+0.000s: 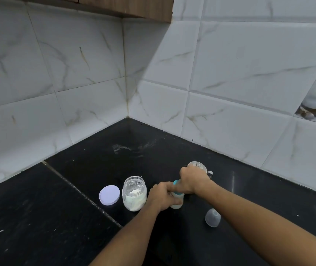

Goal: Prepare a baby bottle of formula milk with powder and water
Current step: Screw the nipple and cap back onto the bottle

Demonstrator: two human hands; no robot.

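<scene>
Both bare forearms are reaching forward from the lower edge of the view over the black speckled stone counter (76, 217), converging near its middle. The left hand (161, 196) is curling closed around the body of the small translucent baby bottle with a teal collar (176, 203), its thumb lying across the top towards the other hand. The right hand (193, 181) is coming in from the right with the wrist bent down, its fingers clamped over the bottle's teal top, so the nipple itself is hidden. The bottle is standing on the counter, just right of the clear plastic jar (134, 193), and its lower part is looking pale and milky, though how full it is cannot be told. The jar is sitting open and upright, holding a low heap of white powder at the bottom with more clinging to its walls. Its round white lid (109, 194) is lying flat just to its left. A shiny steel kettle-like vessel with a lid knob (198, 167) is standing right behind the right hand. A clear dome-shaped bottle cap (212, 217) is lying on the counter between the two forearms, apart from the bottle.
</scene>
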